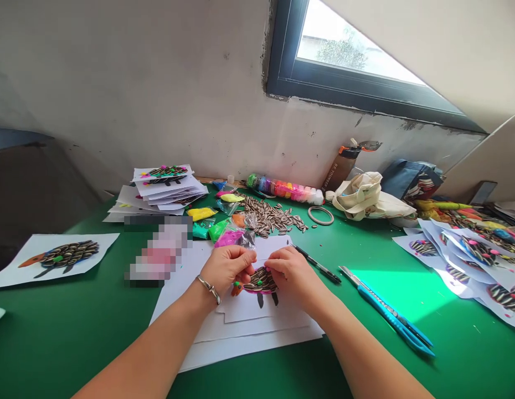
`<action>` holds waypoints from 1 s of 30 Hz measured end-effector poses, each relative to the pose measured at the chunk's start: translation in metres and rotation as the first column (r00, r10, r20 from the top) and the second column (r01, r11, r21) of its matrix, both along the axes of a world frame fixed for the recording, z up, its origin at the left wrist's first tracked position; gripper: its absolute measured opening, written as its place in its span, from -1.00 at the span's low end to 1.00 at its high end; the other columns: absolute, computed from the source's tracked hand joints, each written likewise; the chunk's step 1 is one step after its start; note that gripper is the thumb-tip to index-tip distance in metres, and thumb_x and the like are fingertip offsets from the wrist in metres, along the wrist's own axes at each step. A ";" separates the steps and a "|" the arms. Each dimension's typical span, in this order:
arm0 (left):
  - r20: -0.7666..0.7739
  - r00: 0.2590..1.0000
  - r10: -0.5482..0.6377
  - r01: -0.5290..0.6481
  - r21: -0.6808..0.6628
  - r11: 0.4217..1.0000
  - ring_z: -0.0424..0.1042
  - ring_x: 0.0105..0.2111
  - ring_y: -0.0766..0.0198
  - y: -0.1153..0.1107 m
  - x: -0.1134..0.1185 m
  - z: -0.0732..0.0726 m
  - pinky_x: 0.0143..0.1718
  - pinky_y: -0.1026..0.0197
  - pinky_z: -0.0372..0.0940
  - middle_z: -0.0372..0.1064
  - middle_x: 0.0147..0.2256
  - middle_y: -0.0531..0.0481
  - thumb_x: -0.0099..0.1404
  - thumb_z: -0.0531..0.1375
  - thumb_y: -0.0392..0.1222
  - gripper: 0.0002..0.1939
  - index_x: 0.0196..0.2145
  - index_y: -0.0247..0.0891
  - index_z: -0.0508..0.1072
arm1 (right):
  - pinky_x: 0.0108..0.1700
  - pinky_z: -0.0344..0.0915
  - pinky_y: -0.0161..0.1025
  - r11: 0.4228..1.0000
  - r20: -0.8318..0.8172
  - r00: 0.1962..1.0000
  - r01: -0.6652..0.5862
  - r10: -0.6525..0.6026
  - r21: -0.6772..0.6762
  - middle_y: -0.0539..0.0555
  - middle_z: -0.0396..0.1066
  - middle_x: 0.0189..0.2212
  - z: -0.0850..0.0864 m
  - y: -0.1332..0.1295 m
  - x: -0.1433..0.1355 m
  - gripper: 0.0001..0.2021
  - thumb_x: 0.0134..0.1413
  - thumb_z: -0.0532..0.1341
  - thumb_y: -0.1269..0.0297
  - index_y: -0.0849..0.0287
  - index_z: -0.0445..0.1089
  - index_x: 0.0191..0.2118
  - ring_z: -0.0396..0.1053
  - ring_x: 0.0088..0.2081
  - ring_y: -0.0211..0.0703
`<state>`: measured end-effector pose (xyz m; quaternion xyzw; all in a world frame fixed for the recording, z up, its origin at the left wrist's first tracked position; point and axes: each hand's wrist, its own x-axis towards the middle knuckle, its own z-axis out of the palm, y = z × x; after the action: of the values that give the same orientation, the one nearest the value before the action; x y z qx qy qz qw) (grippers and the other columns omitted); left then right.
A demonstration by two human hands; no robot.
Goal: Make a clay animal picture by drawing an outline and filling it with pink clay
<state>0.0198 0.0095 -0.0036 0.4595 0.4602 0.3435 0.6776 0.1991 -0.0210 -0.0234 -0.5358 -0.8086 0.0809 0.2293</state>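
A bird picture made of striped sunflower seeds (261, 281) lies on white paper (245, 317), with an orange and green clay head, a pink lower edge and two dark legs. Over its upper left side is my left hand (228, 269), thumb and fingers pinched together; whatever is between them is too small to make out. My right hand (291, 274) rests at the bird's upper right, its fingertips pressed together near a tiny pink bit. More white sheets lie under the picture.
Bags of coloured clay (228, 237) and loose sunflower seeds (269, 215) lie beyond my hands. To the right are a black pen (319, 264) and a blue cutter (390, 316). Finished pictures stand stacked (166, 191) at the back left; others (469, 249) lie far right.
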 end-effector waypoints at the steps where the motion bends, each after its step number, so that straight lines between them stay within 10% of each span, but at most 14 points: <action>1: -0.005 1.000 -0.001 0.001 0.001 1.000 0.28 -0.71 0.38 0.000 0.000 0.000 -0.84 0.40 0.09 0.34 -0.64 0.07 -0.13 0.37 0.14 -0.56 -0.54 -0.31 0.41 | -0.15 0.22 -0.22 1.000 -0.009 1.000 0.002 -0.002 -0.004 0.06 0.47 -0.34 0.001 -0.001 0.001 -0.71 0.00 0.16 0.62 0.10 0.54 -0.33 0.30 -0.24 -0.14; 30: 0.024 1.000 0.005 -0.004 -0.059 0.998 0.40 -0.64 0.36 0.000 0.000 0.000 -0.66 0.38 0.23 0.41 -0.60 0.01 -0.02 0.34 0.17 -0.55 -0.48 -0.34 0.46 | -0.20 0.21 -0.24 0.999 -0.042 0.999 -0.011 0.010 -0.041 0.04 0.47 -0.44 0.006 -0.007 0.001 -0.71 -0.07 0.15 0.63 0.11 0.54 -0.41 0.30 -0.29 -0.14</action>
<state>0.0193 0.0093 -0.0034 0.4342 0.4630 0.3368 0.6955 0.2001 -0.0275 -0.0169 -0.5343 -0.8046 0.1100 0.2346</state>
